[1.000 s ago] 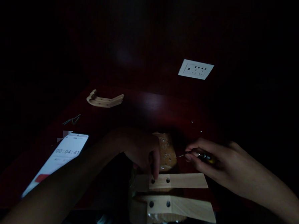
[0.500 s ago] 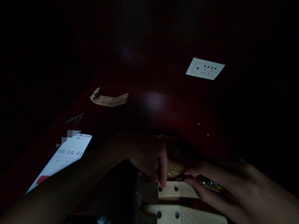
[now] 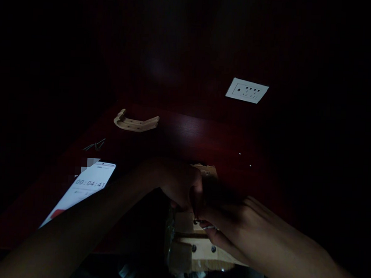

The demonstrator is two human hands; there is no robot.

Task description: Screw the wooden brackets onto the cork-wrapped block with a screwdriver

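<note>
Two pale wooden pieces lie side by side at the bottom middle, on a block wrapped in something shiny. The near wooden piece (image 3: 204,248) shows two dark round screw heads or holes. My left hand (image 3: 184,191) is closed above the far wooden piece (image 3: 184,222), fingers pointing down at its hole; what they pinch is hidden. From the right, my right hand (image 3: 237,224) meets it there, closed on a thin, shiny metal tool (image 3: 209,227) whose tip is at that hole. Shadow hides the tool's kind.
A curved wooden piece (image 3: 136,123) with holes lies at the back left of the dark red table (image 3: 186,133). Several thin metal pieces (image 3: 95,144) and a lit phone (image 3: 91,186) with a timer are on the left. A white socket plate (image 3: 247,90) is on the wall.
My right hand has moved left, bringing the metal tool to the hole beside my left fingers. My left hand has stayed nearly in place. The view has shifted slightly.
</note>
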